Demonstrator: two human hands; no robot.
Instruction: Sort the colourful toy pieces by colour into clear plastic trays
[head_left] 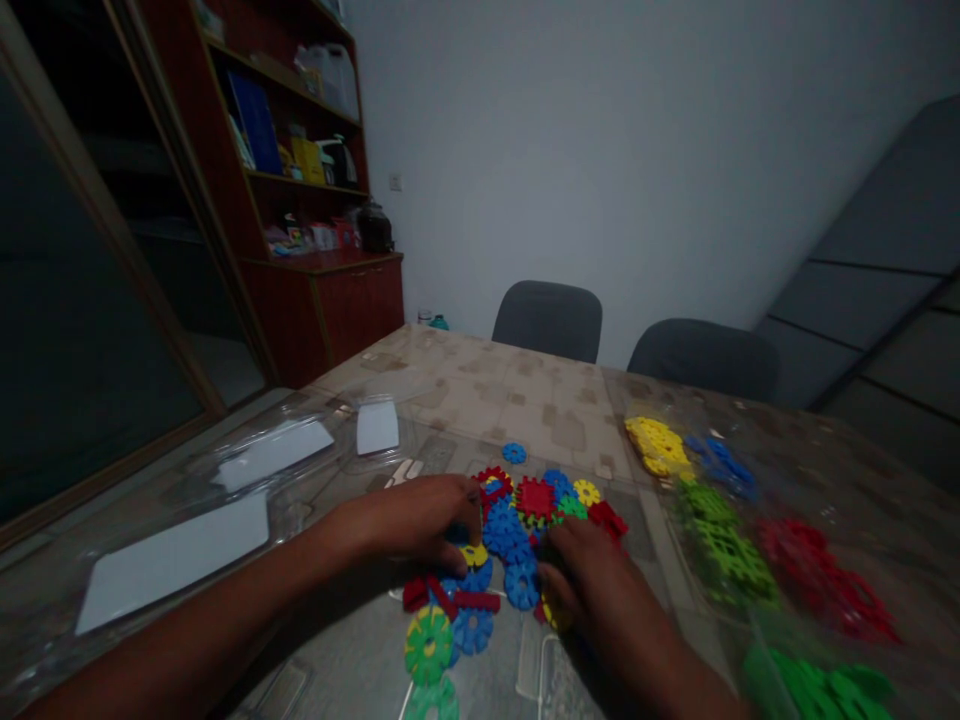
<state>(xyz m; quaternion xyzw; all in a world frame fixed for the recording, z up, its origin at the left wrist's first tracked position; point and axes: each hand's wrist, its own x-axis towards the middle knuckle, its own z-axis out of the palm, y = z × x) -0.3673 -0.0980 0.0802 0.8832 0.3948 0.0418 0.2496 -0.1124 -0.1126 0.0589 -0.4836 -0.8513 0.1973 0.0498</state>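
Observation:
A loose pile of plastic disc and gear-shaped building pieces lies on the table, with blue discs [506, 532] in the middle. My left hand [439, 512] bends over the pile's left side, its thumb and fingers apart beside a yellow piece [474, 554]. On the right side, my right hand [592, 565] has its fingers curled down among the pieces; whatever is between them is hidden. A red square gear piece [535, 497] sits behind the blue discs. Nearer me are dark red bars [476, 601] and a green-yellow disc [429, 645].
Clear bags hold yellow pieces [660, 447], lime pieces [724, 545], red pieces [825, 575] and green pieces [832, 690] at right. Clear plastic packaging with white cards [176, 560] lies at left. Grey chairs [551, 318] stand behind the patterned table [517, 395].

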